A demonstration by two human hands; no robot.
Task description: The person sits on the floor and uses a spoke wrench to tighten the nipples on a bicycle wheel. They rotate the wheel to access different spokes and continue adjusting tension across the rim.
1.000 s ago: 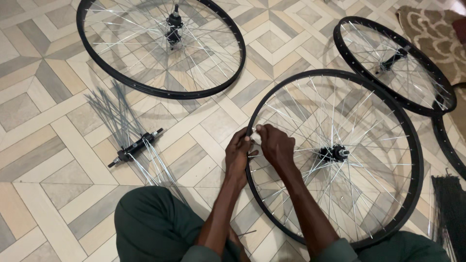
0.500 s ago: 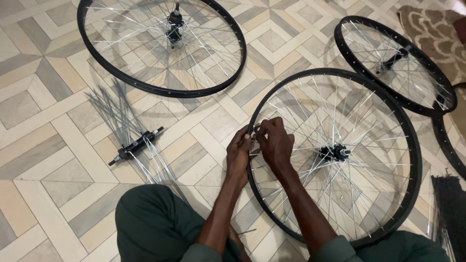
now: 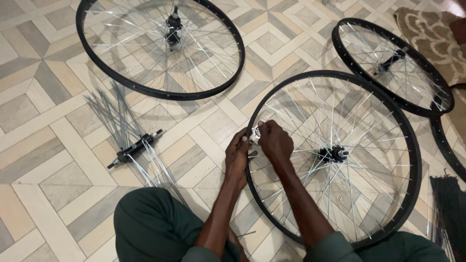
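Item: wheel (image 3: 335, 160), black rim, silver spokes, hub (image 3: 333, 154) at centre. Lies flat on the floor (image 3: 48, 160), just in front of my knees.

Hands: my left hand (image 3: 238, 157) rests on the outside of the rim at its left edge, fingers curled against it. My right hand (image 3: 274, 140) reaches over the rim from inside, pinched shut on a small silvery piece (image 3: 255, 134) at the rim, where a spoke meets it. I cannot tell what the piece is.

Handling, as I judge it: light for its size; rim stiff, spokes thin and springy, easily bent if leaned on. Best held by the rim or the hub, never by the spokes. Small spoke fittings look slippery and easy to drop.

Nearby, placed from the wheel:
- second wheel (image 3: 160, 48), up and to the left, well apart.
- third wheel (image 3: 393, 65), up and to the right, its rim touching or overlapping the wheel's; I cannot tell which.
- loose hub (image 3: 134, 148) with spokes fanned out, to the left.
- dark bundle (image 3: 449, 208) at the right edge, possibly spokes.

Surface: hard tiled floor, geometric pattern in beige and grey. Patterned rug (image 3: 437, 34) at top right.
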